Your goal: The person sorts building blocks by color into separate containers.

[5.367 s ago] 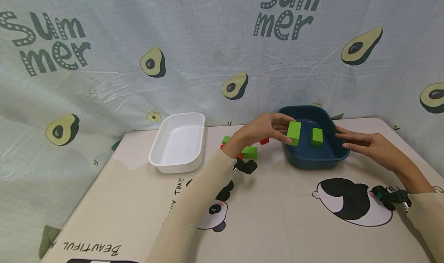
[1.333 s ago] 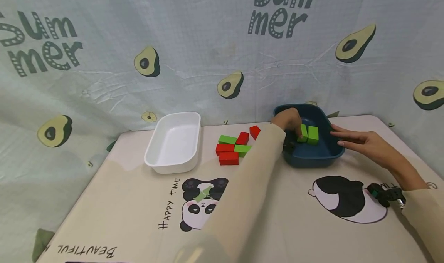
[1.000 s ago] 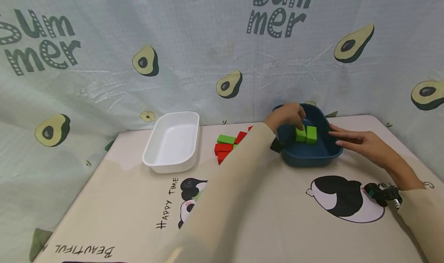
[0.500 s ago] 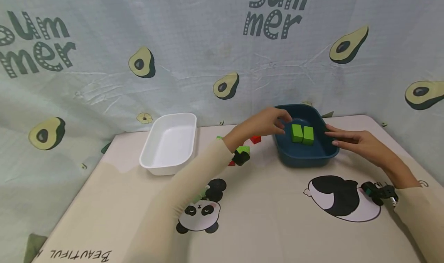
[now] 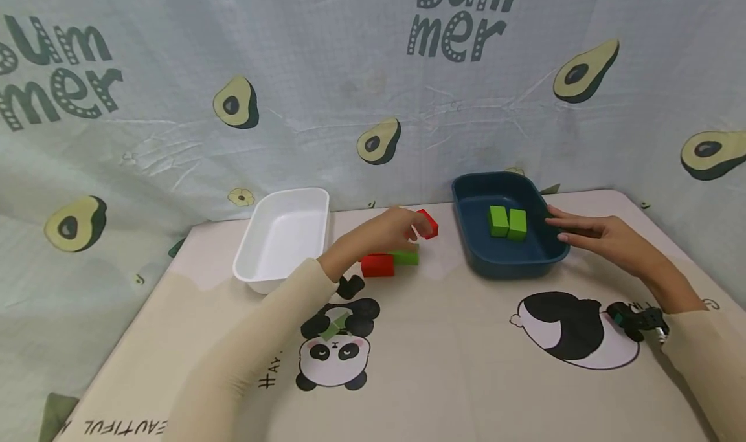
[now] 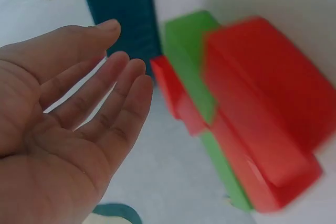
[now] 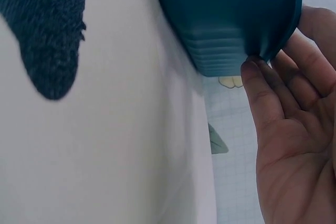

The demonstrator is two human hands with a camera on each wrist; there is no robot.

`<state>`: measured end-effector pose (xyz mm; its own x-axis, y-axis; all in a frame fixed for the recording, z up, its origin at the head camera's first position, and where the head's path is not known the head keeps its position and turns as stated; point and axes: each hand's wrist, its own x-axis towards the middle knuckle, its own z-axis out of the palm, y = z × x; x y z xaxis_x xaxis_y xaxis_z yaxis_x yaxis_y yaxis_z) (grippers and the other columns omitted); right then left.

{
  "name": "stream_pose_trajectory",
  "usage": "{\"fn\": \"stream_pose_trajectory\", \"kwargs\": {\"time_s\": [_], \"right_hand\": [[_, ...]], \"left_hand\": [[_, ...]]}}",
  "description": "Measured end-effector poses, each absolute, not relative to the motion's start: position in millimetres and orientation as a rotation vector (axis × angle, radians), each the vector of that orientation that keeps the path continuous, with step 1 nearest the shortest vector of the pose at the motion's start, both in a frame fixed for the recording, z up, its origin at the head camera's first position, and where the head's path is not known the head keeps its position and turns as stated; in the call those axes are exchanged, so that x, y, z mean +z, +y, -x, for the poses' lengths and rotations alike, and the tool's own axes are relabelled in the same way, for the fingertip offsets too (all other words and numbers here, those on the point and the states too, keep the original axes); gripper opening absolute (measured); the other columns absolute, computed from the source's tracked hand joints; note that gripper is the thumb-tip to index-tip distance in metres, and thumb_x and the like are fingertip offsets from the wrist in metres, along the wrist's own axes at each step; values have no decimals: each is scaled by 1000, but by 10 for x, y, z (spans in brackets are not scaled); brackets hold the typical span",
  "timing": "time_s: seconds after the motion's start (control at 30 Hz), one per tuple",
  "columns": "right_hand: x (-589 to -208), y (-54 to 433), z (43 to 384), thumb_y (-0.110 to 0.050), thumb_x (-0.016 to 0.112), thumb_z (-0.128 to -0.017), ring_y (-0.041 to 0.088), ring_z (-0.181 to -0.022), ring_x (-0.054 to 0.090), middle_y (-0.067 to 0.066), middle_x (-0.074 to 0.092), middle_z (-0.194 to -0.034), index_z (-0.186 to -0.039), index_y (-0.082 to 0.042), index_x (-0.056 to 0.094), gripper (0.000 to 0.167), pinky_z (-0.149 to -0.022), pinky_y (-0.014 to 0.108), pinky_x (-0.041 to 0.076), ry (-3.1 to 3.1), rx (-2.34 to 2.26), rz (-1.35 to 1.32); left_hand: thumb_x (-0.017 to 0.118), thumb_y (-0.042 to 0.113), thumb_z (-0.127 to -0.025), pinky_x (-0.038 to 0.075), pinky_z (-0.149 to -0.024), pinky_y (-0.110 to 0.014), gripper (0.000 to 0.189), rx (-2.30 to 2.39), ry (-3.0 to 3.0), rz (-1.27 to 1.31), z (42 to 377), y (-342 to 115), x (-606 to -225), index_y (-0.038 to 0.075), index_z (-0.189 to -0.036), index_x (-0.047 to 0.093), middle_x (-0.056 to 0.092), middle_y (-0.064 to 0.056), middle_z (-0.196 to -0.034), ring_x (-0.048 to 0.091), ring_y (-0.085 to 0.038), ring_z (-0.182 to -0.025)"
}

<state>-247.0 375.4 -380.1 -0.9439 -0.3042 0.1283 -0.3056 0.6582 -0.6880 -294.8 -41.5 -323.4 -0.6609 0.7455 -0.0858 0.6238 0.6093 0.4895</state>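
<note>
My left hand [image 5: 384,230] hovers over a group of red and green blocks, its fingers loosely bent and holding nothing. In the left wrist view, a red block [image 6: 273,82] and a green block [image 6: 191,27] lie beside the fingertips. In the head view, a red block [image 5: 377,265] and a green block [image 5: 406,255] show below that hand, and another red block [image 5: 430,226] shows at its fingers. My right hand [image 5: 612,238] rests straight fingers against the right side of a dark blue basin [image 5: 513,270]. Two green blocks [image 5: 498,221] stand side by side inside the basin.
A white basin [image 5: 288,235] stands to the left of the blocks. A printed cloth [image 5: 466,345] covers the table, and a fabric backdrop [image 5: 315,92] hangs close behind both basins.
The left hand placed a second green block in the blue basin beside the first, let go, and moved back left over the loose blocks. The right hand stays at the basin's side.
</note>
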Motion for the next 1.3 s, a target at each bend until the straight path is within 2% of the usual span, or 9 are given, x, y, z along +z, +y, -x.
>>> {"fn": "stream_pose_trajectory", "kwargs": {"time_s": [0.37,0.7,0.87,1.03,1.1,1.2,1.3], "right_hand": [[-3784,3746,2460,-31,64,-102,-22,-130,31,-11,41,-159,-142,-18,62,43,-89,-2,35,-2875,1207,-483],[-3797,3749,2459,-27,63,-102,-21,-131,32,-8,42,-159,-142,-16,62,41,-91,-2,36,-2843,1218,-526],[-3798,3760,2465,-26,64,-102,-21,-132,32,-8,41,-159,-142,-15,62,41,-91,-1,36,-2840,1227,-541],[-3814,3764,2474,-25,64,-102,-21,-132,32,-10,41,-159,-142,-15,62,41,-91,-1,36,-2840,1220,-540],[-3823,3758,2482,-24,64,-102,-21,-131,32,-9,41,-159,-142,-14,62,41,-91,-1,36,-2844,1219,-540],[-3831,3759,2492,-22,64,-102,-21,-132,31,-6,41,-159,-142,-13,62,41,-91,-1,36,-2842,1228,-546],[-3824,3767,2494,-21,64,-102,-21,-132,31,-4,41,-159,-141,-13,62,41,-91,-1,36,-2841,1215,-543]], "left_hand": [[78,3,-88,57,-91,-24,33,576,2619,-975,2958,-639,-3384,2,-121,72,71,-10,-114,66,-22,-102],[81,1,-85,57,-85,-21,31,623,2627,-1006,3044,-630,-3471,3,-116,77,73,-9,-108,63,-21,-95],[78,-3,-86,55,-87,-21,30,614,2562,-1106,3062,-598,-3485,7,-115,78,73,-7,-112,62,-21,-103],[69,-10,-90,54,-95,-24,31,603,2479,-1245,3023,-550,-3483,9,-112,79,71,-7,-120,60,-23,-118],[70,-9,-89,54,-98,-25,31,610,2465,-1267,2987,-554,-3490,8,-113,79,70,-7,-124,59,-22,-123],[75,-5,-87,53,-100,-27,37,678,2470,-1211,2934,-562,-3510,6,-122,73,66,-8,-131,58,-23,-124],[82,1,-84,53,-102,-28,53,781,2503,-1073,2887,-560,-3537,5,-134,65,59,-10,-137,56,-26,-126]]}}
